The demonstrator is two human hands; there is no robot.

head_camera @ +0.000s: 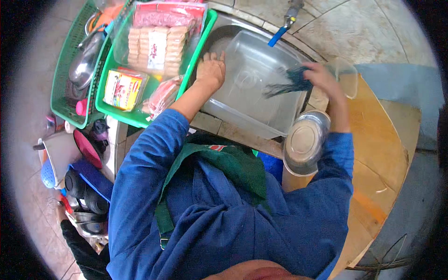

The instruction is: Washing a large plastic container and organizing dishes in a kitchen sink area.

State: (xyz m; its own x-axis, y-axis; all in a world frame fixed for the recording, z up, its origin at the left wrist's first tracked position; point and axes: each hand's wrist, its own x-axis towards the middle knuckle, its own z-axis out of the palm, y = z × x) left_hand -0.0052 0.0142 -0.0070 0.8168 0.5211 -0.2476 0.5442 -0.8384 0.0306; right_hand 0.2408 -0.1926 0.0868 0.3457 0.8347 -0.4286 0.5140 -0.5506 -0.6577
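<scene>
A large clear plastic tub [245, 101] sits in the metal sink [215, 38] before me. My left hand [211, 71] rests at the tub's left side, fingers slightly spread. My right hand [319, 77] is blurred above the tub's right side. It grips a dark green mesh scrubber [292, 82], whose loose strands trail to the left over the tub. Just beyond the right hand stands a clear plastic container [346, 77], partly hidden by it. A shiny round bowl [305, 141] lies near my right forearm.
A tap with a blue spout or lever [277, 36] overhangs the sink. Left stands a green basket [196, 56] with packaged sausages [175, 45]; another green basket [57, 87] holds metalware. Cardboard [374, 140] lies right. A person's dark sleeve [78, 245] shows lower left, beside piled kitchenware [91, 196].
</scene>
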